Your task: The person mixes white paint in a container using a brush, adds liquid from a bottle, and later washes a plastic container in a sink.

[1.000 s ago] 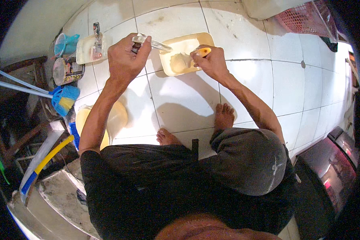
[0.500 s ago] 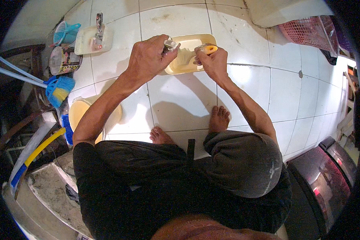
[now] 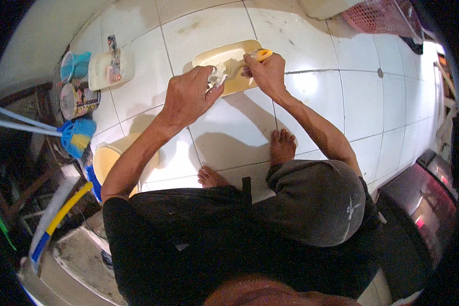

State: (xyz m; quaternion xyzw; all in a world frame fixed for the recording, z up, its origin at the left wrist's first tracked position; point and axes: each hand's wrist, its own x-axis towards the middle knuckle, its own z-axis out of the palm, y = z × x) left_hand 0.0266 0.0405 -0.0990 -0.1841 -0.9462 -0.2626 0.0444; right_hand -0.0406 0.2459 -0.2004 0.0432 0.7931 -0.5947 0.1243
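My right hand (image 3: 268,74) is closed round the yellow handle of a putty knife (image 3: 262,53). Its blade (image 3: 233,67) is smeared with a pale paste and points left. My left hand (image 3: 188,97) pinches a crumpled whitish scrap (image 3: 218,75), smeared and too small to name for sure, close to the blade's tip. Below both hands a shallow cream tray (image 3: 247,85) sits on the tiled floor. My left fingers and the blade hide part of its inside.
Left of the tray stand a white tray (image 3: 101,71) with a dark-handled tool (image 3: 112,45), a blue pail (image 3: 75,66) and a patterned clear tub (image 3: 79,102). A cream bucket (image 3: 105,160) is beside my left forearm, near blue bristles (image 3: 76,140). A pink basket (image 3: 375,23) is far right.
The putty knife's blade has lifted and now meets or nearly meets the scrap in my left hand. My left hand has come slightly nearer to me. The whole view has turned a little.
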